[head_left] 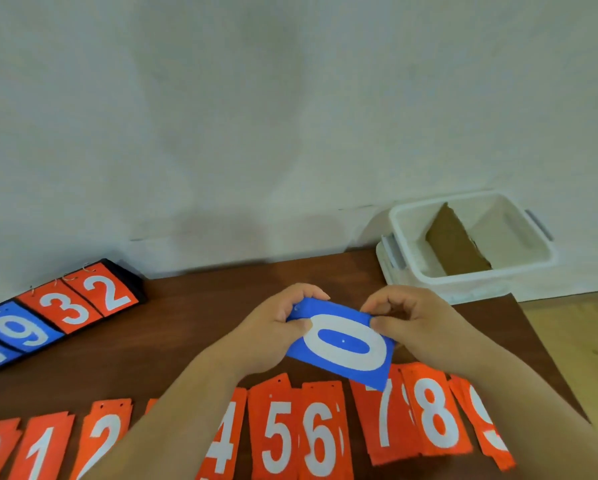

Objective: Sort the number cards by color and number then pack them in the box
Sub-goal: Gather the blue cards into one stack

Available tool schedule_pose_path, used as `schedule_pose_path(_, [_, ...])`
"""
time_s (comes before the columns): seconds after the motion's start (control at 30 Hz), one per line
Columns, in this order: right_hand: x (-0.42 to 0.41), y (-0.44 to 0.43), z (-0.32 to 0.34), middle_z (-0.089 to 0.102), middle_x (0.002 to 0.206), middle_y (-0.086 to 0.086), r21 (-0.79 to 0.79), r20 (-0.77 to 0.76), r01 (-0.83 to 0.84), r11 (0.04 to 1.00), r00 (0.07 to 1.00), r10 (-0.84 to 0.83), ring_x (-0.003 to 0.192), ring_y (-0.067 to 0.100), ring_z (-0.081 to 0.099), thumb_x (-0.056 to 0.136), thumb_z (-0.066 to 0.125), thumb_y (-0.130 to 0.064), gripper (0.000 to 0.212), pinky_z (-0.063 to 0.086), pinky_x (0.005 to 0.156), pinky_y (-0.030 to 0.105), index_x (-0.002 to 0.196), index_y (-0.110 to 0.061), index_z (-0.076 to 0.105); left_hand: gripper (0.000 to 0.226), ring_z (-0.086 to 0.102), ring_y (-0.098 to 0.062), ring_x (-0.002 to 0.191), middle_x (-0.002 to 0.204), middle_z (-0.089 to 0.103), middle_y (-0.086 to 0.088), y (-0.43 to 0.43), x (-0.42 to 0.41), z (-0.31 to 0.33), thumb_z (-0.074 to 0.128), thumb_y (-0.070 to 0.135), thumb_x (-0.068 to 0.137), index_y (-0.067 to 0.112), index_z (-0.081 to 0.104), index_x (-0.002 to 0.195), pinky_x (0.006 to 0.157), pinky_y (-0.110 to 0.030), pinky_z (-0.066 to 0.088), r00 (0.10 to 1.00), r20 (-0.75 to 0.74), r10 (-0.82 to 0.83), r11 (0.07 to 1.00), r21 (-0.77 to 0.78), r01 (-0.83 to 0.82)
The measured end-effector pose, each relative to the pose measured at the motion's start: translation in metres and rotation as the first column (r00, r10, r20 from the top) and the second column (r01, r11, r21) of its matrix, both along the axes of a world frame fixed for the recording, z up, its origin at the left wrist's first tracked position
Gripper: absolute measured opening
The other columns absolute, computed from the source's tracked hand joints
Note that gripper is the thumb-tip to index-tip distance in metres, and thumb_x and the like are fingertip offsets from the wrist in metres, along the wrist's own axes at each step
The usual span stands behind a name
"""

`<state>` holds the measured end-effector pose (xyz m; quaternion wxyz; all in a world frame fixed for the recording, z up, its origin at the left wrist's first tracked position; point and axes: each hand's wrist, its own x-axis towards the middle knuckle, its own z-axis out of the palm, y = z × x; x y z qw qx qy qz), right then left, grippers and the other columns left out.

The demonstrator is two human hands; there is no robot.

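Both your hands, left hand and right hand, pinch the blue 0 card by its top edge; it looks thin and floppy, so support its corners.

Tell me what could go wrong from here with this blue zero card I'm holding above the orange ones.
1. The blue 0 card, pinched by the left hand and right hand, overlaps the orange 7 card in view; set down there, it could mix the colours.
2. The left forearm lies across the orange row, hiding the 3 spot; dragging it back may scatter the overlapping cards.
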<state>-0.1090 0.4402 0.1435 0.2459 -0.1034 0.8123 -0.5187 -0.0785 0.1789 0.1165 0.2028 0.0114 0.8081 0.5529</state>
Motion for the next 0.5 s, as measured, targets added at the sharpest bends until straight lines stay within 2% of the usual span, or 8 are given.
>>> schedule_pose_path(0.13, [0.001,0.040,0.015,0.074,0.094,-0.005,0.003,0.020,-0.056,0.998,0.998,0.056,0.093,0.015,0.074,0.093,0.070,-0.009,0.013,0.064,0.072,0.041,0.097,-0.021,0.072,0.042,0.069,-0.020,0.106,0.116,0.068,0.002,0.036,-0.014,0.019,0.054,0.008,0.097,0.043,0.062,0.120,0.093,-0.053,0.057,0.992,0.027,-0.126,0.990,-0.062,0.127])
schedule_pose_path(0.2, [0.000,0.056,0.020,0.075,0.098,-0.003,-0.010,0.038,-0.071,0.997,0.997,0.071,0.094,0.016,0.075,0.093,0.072,-0.011,0.014,0.065,0.073,0.039,0.101,-0.021,0.073,0.040,0.070,-0.022,0.106,0.116,0.069,0.001,0.056,-0.023,0.024,0.056,0.012,0.096,0.044,0.062,0.119,0.092,-0.056,0.057,0.980,0.045,-0.192,0.977,-0.082,0.195])
schedule_pose_path(0.3, [-0.006,0.077,0.022,0.076,0.096,-0.005,0.068,-0.012,-0.101,0.993,0.995,0.102,0.095,0.012,0.074,0.093,0.072,-0.012,0.017,0.064,0.078,0.035,0.102,-0.025,0.076,0.038,0.070,-0.023,0.105,0.116,0.068,0.002,0.085,-0.038,0.030,0.058,0.016,0.093,0.047,0.063,0.115,0.089,-0.056,0.059,0.969,0.051,-0.244,0.964,-0.101,0.248])
schedule_pose_path(0.4, [-0.016,0.099,0.017,0.075,0.093,-0.007,0.099,-0.021,-0.058,0.993,0.998,0.060,0.091,0.010,0.074,0.091,0.074,-0.014,0.016,0.064,0.076,0.035,0.099,-0.028,0.077,0.041,0.069,-0.019,0.101,0.114,0.067,0.006,0.111,-0.053,0.027,0.058,0.015,0.093,0.048,0.060,0.116,0.088,-0.048,0.060,0.974,-0.002,-0.228,0.965,-0.135,0.226])
schedule_pose_path(0.5, [-0.031,0.119,0.014,0.072,0.089,-0.008,0.101,-0.061,0.035,0.994,0.998,-0.029,0.083,0.006,0.073,0.090,0.075,-0.015,0.018,0.060,0.069,0.024,0.096,-0.031,0.078,0.046,0.068,-0.014,0.100,0.113,0.066,0.008,0.132,-0.068,0.015,0.062,0.016,0.095,0.053,0.054,0.123,0.090,-0.038,0.058,0.992,-0.102,-0.077,0.990,-0.122,0.065])
